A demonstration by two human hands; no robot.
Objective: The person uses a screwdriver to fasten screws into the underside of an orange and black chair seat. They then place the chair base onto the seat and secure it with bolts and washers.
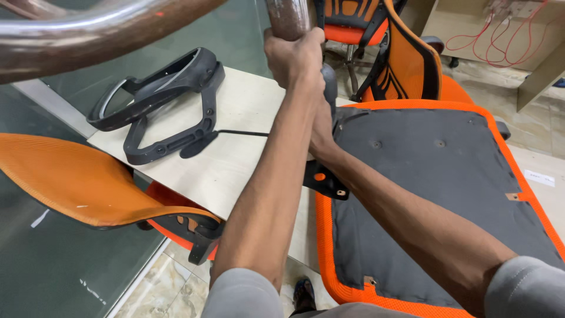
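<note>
The left hand (294,56) is raised at the top centre of the frame, its fingers closed around a thick brown metal tube (288,15) that runs up out of view. A second, curved length of the same chromed tubing (88,35) sweeps across the upper left corner.

The right hand (322,126) sits just below and behind the left forearm, at the near edge of an upturned orange seat cushion (424,194) with a grey fabric underside; it seems closed on a dark handle there, but the forearm hides most of the fingers, so I cannot tell the grip for sure. A black bracket (323,179) with an orange dot sticks out at the cushion's left edge.

The cushion lies on a pale wooden desk (247,112). On the desk's upper left rests a black plastic chair frame part (170,106). An orange mesh chair back (76,182) fills the lower left, and another orange chair (406,59) stands at the upper right.
</note>
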